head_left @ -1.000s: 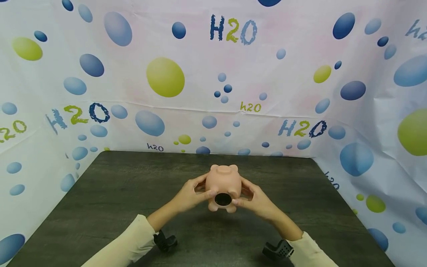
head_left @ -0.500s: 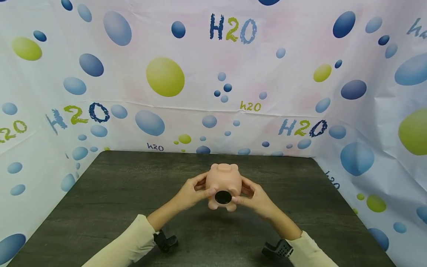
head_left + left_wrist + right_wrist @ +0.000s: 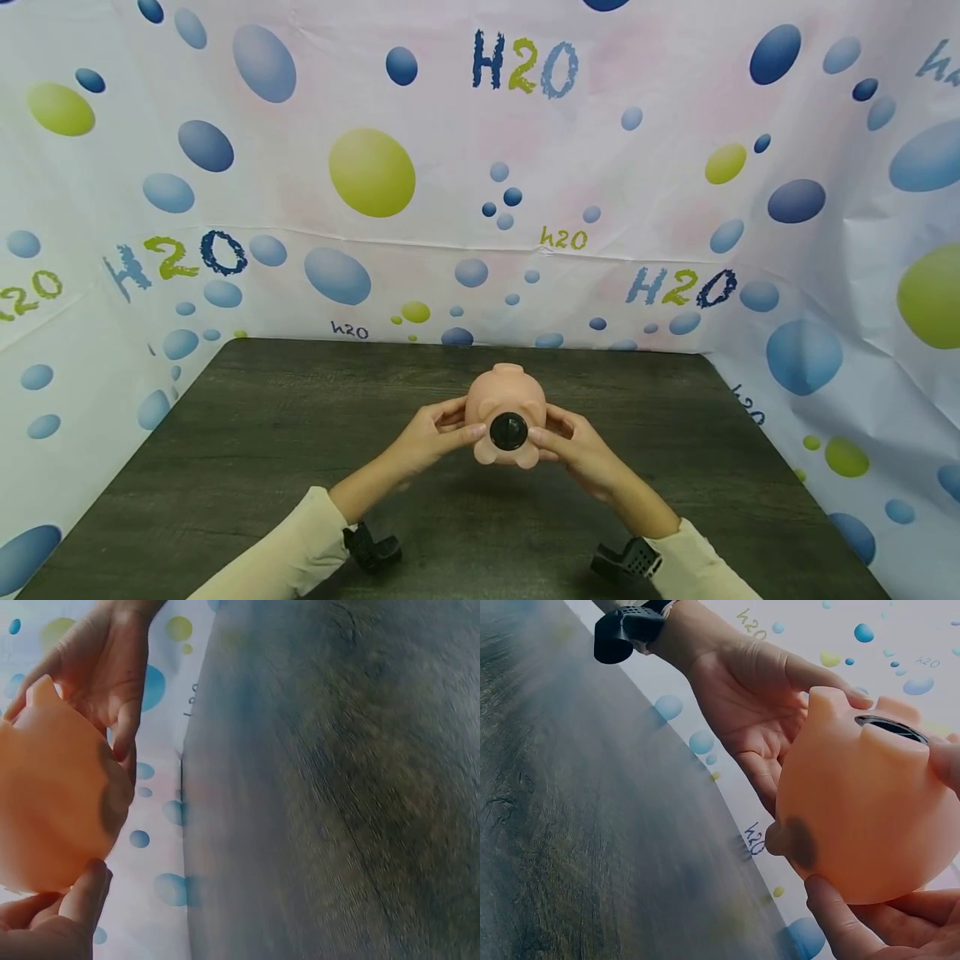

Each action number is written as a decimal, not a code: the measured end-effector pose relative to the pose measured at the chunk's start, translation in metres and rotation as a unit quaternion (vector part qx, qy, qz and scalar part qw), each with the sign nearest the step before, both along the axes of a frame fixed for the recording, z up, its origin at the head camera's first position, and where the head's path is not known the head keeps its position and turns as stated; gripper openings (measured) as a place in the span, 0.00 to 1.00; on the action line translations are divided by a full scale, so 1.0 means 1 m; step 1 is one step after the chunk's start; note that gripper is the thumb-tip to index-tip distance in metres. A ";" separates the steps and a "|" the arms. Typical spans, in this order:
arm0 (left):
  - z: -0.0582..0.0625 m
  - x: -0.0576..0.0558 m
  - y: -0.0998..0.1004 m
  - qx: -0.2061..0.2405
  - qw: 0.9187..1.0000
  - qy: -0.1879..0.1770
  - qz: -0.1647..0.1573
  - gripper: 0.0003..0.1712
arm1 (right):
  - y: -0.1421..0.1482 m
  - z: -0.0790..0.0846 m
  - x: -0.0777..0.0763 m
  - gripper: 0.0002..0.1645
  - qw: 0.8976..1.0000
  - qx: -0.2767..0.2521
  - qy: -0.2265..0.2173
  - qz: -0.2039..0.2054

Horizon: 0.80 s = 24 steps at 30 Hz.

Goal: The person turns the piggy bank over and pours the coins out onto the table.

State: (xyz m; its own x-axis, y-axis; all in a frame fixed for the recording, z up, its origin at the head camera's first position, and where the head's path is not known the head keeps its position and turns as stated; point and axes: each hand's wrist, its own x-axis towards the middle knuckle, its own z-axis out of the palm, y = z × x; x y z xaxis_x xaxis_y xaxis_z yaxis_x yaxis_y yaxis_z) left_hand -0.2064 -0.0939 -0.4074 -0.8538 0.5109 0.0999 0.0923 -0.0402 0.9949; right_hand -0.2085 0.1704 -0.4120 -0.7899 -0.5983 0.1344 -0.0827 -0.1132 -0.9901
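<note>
A peach-coloured piggy bank [image 3: 504, 387] is held up over the table between both hands, its belly turned toward me. Stubby feet surround a round black plug [image 3: 508, 431] in the belly. My left hand [image 3: 431, 435] grips the left side, thumb beside the plug and fingers behind. On the other side my right hand [image 3: 588, 454] grips it the same way. The right wrist view shows the plug [image 3: 892, 729] edge-on between the feet, with right fingers [image 3: 844, 922] against the body. In the left wrist view the piggy bank [image 3: 52, 795] is cut off by the frame edge.
A dark wood-grain table [image 3: 300, 400] lies beneath the hands. White sheeting [image 3: 450, 125] with blue and green dots and H2O lettering rises behind it and at both sides. A black wrist camera [image 3: 372, 547] sits below the left wrist, and another black device [image 3: 626, 562] below the right.
The hands have tilted the piggy bank so that its belly and plug face me more squarely. The plug has risen slightly in view. Both hands keep their grip.
</note>
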 end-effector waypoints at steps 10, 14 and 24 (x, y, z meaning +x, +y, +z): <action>0.002 0.001 0.002 0.013 0.997 -0.070 0.006 0.37 | -0.005 0.003 0.001 0.33 0.999 0.003 -0.035 0.005; 0.002 0.002 0.004 0.009 0.996 -0.083 0.020 0.36 | -0.005 0.003 0.001 0.33 0.998 0.010 -0.063 0.009; -0.001 0.003 0.010 0.024 0.994 -0.093 0.051 0.33 | -0.003 0.003 0.001 0.34 0.997 0.009 -0.074 0.011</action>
State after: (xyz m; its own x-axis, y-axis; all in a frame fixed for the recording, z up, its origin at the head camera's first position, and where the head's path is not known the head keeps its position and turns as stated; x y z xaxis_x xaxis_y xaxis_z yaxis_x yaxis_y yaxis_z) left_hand -0.2034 -0.0842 -0.4081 -0.9066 0.4197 -0.0436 -0.0880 -0.0871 0.9923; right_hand -0.2077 0.1671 -0.4093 -0.7866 -0.6174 0.0063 0.0678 -0.0964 -0.9930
